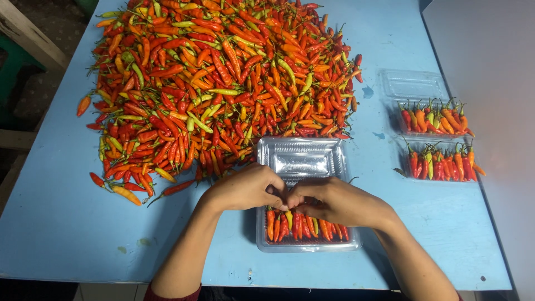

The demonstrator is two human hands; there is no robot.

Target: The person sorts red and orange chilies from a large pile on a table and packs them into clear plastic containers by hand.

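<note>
**Inspector:** Report both hands.

**Assistant:** The left hand (pixel 248 188) and right hand (pixel 337 202) meet at the centre of the blue table (pixel 61 223), fingers curled inward and touching over the clear plastic container (pixel 308 243). What the fingertips pinch, I cannot tell; they hide each other.

**Inspector:** The container's condition?

**Assistant:** Its lid (pixel 301 157) is hinged open toward 12 o'clock. A row of chillies (pixel 290 226), red, orange and green, lies in the tray below the hands.

**Inspector:** Surroundings?

**Assistant:** A large chilli heap (pixel 217 83) spreads from 10 to 12 o'clock, its edge touching the lid. At 2 o'clock, well apart from the hands, sit two filled containers: the farther (pixel 432 118) with its lid open, the nearer (pixel 441 163) just beside it.
</note>
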